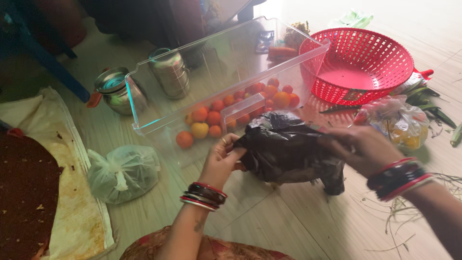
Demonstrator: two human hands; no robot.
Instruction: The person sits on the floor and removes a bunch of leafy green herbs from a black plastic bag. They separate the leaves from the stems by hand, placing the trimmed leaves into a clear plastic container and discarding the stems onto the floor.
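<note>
My left hand [222, 159] grips the left edge of a crumpled black plastic bag [288, 150] held just above the floor. My right hand [363, 147] holds the same bag at its right side. Both wrists wear red and dark bangles. Right behind the bag stands a clear plastic fridge drawer [144, 103] with several red and orange tomatoes [214, 118] lying in it.
A red plastic basket [399, 53] sits at the back right, with a clear bag of yellow and red produce [402, 123] beside it. A knotted clear bag [122, 173] lies at left near a stained cloth [72, 212]. Two steel containers [115, 89] stand behind the drawer. Green scraps lie at far right.
</note>
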